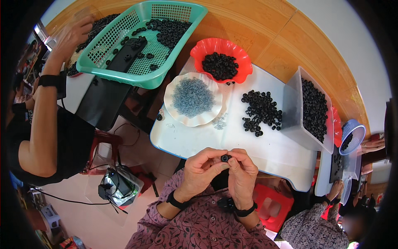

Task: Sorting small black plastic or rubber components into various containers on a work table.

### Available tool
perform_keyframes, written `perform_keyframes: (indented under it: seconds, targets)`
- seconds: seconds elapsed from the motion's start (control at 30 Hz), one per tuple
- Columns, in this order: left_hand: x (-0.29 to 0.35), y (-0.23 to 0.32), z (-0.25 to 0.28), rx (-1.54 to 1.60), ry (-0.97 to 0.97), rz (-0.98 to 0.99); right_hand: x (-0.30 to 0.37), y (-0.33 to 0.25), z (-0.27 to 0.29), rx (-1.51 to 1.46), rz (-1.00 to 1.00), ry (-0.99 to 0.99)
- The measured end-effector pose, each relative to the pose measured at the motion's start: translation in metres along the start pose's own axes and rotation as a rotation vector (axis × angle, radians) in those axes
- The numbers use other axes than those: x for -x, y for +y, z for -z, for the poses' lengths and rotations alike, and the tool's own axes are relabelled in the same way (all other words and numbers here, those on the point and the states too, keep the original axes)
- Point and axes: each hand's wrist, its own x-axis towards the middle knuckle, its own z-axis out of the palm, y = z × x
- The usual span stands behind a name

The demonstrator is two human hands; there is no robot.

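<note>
A small round black part (225, 158) with a hole in its middle is pinched between the fingertips of both my hands, just off the table's near edge. My left hand (204, 167) grips it from the left with thumb and forefinger, and my right hand (242, 172) closes on it from the right. Beyond my hands lies a loose pile of similar black parts (260, 108) on the white table (248, 155). Left of that pile, a scalloped white plate (195, 121) holds many small translucent bluish rings (192, 98), with some more scattered beside it.
A red scalloped bowl (245, 64) of black parts stands at the back. At the right is a tall clear bin (293, 103) full of them; at far left, a green basket (141, 81). A co-worker's arm (43, 124) is on the left, with other people at the right.
</note>
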Motion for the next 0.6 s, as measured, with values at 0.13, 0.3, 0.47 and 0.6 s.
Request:
perform_keyframes:
  seconds: [0.13, 0.3, 0.47, 0.6]
  targets:
    - [-0.004, 0.002, 0.000, -0.015, -0.009, -0.032, -0.002, -0.006, 0.000, -0.036, -0.019, -0.037]
    - [-0.007, -0.004, 0.004, 0.224, -0.067, 0.069, -0.008, -0.011, 0.006, -0.220, -0.142, -0.106]
    - [-0.010, -0.004, 0.008, 0.203, -0.090, 0.111, -0.010, -0.015, 0.004, -0.107, -0.113, -0.128]
    - [-0.013, -0.012, 0.010, 0.196, -0.047, 0.155, -0.008, -0.019, -0.007, 0.417, 0.116, -0.033]
